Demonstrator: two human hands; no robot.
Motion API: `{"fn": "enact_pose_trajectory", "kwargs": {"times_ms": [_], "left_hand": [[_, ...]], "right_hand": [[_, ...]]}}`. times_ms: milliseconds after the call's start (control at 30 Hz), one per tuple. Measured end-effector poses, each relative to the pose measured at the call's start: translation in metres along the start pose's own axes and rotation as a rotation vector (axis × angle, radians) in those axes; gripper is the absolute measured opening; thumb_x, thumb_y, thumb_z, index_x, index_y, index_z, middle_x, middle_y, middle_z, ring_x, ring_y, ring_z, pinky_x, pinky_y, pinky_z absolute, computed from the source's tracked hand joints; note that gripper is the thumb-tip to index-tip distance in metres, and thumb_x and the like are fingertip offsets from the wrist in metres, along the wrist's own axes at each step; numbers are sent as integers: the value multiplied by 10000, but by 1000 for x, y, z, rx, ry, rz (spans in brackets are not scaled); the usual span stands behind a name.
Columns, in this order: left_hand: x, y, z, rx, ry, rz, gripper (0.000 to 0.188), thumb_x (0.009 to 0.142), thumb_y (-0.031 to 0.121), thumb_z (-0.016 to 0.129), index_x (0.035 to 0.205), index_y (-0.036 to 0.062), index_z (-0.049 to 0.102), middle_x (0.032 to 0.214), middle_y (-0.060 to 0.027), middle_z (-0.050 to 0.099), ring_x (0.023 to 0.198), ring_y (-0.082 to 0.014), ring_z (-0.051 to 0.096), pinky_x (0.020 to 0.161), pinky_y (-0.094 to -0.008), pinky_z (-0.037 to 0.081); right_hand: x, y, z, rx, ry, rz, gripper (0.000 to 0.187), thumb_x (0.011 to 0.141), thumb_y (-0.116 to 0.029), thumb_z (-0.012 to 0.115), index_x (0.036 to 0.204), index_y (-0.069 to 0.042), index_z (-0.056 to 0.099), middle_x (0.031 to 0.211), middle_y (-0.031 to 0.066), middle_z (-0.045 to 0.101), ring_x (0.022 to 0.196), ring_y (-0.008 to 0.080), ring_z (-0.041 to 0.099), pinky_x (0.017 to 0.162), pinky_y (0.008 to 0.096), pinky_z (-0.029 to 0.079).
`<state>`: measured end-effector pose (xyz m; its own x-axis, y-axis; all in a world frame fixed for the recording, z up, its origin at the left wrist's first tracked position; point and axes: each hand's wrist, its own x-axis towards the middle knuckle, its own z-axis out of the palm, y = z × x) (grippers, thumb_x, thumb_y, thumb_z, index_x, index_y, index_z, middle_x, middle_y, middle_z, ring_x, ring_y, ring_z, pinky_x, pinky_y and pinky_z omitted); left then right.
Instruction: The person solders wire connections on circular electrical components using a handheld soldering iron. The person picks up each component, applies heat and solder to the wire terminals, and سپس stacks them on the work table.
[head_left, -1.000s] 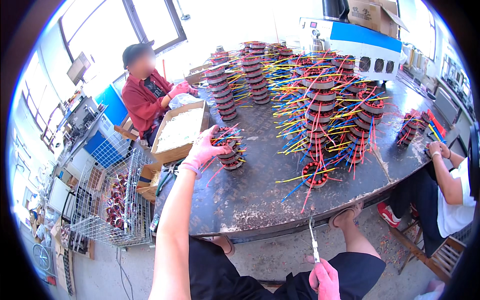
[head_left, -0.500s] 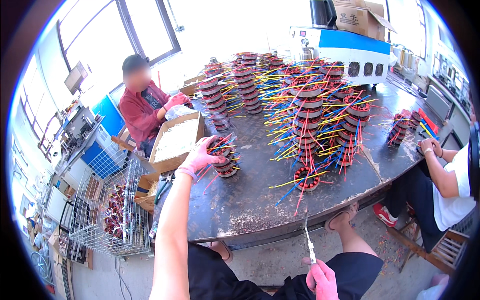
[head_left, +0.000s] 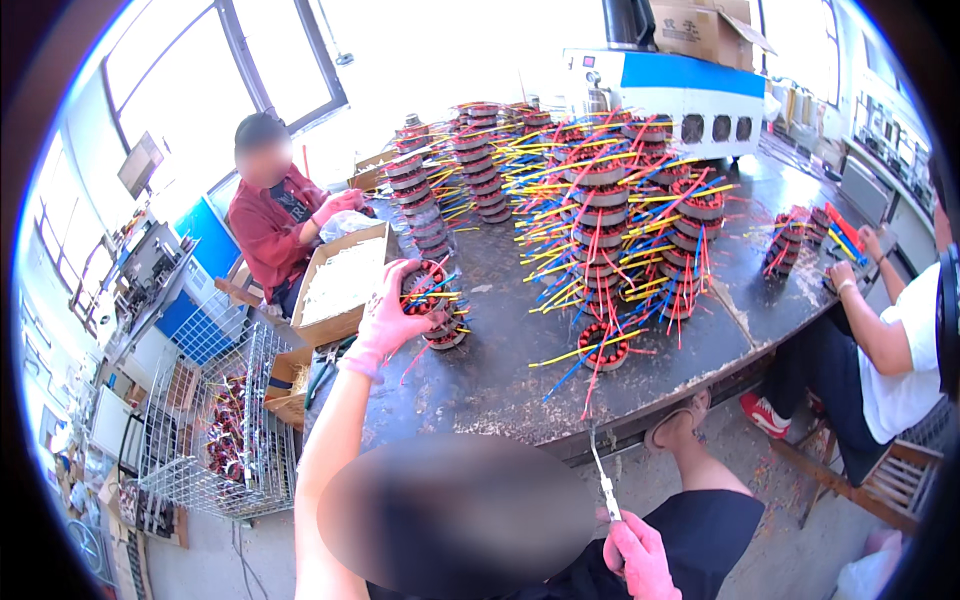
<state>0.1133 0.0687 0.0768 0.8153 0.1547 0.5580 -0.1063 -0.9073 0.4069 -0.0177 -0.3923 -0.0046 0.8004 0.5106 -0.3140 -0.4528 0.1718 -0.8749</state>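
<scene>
My left hand (head_left: 384,328), in a pink glove, grips a motor stator (head_left: 424,284) with thumb and fingers. The ring is tilted at the top of a short stack of stators (head_left: 448,338); whether it still touches those below I cannot tell. My right hand (head_left: 640,560), gloved in pink too, is closed around a slim white-handled tool (head_left: 608,494) with a thin metal tip. That tip points up towards the table's front edge. Beyond it, a single stator (head_left: 603,350) lies near that edge with red, yellow and blue wires spread out.
Tall stator stacks (head_left: 600,225) with wires sticking out fill the middle of the dark table (head_left: 480,400). A cardboard box (head_left: 345,285) and pliers (head_left: 322,372) lie left, above a wire basket (head_left: 220,430). Co-workers sit at far left (head_left: 275,215) and right (head_left: 900,340).
The top stator in my left hand has tipped, its face now turned more towards me. My right hand and the tool have shifted slightly left and up in view. The whole view has moved a little.
</scene>
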Motion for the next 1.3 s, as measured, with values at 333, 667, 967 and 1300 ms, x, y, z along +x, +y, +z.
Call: {"fn": "enact_pose_trajectory", "kwargs": {"times_ms": [333, 667, 967, 1300], "left_hand": [[-81, 134, -69, 372, 61, 604, 834, 485, 189, 893, 1243, 110, 555, 1356, -154, 534, 1246, -348, 537, 1129, -577, 328], [-82, 156, -74, 408, 61, 728, 773, 486, 230, 847, 1206, 139, 580, 1380, -151, 527, 1257, -374, 543, 1113, -589, 335], [-81, 162, -68, 408, 42, 737, 749, 505, 229, 843, 1201, 142, 581, 1383, -153, 528, 1254, -375, 547, 1114, -587, 334], [-80, 163, -69, 411, 21, 734, 770, 484, 225, 840, 1205, 145, 582, 1386, -145, 526, 1261, -367, 545, 1114, -586, 331]], "right_hand": [[-24, -43, 32, 107, -328, 225, 423, 1049, -261, 465, 1369, 11, 516, 658, -54, 439, 554, 41, 344, 522, 206, 283], [-43, -55, 32, 98, -408, 228, 447, 1053, -309, 466, 1390, -20, 519, 670, -44, 460, 582, 43, 366, 540, 204, 292], [-43, -51, 25, 124, -421, 170, 413, 1053, -286, 457, 1336, 2, 542, 656, -42, 462, 567, 47, 361, 529, 217, 288], [-41, -55, 28, 107, -420, 188, 418, 1053, -303, 463, 1332, 1, 534, 672, -41, 476, 564, 43, 363, 523, 214, 285]]}}
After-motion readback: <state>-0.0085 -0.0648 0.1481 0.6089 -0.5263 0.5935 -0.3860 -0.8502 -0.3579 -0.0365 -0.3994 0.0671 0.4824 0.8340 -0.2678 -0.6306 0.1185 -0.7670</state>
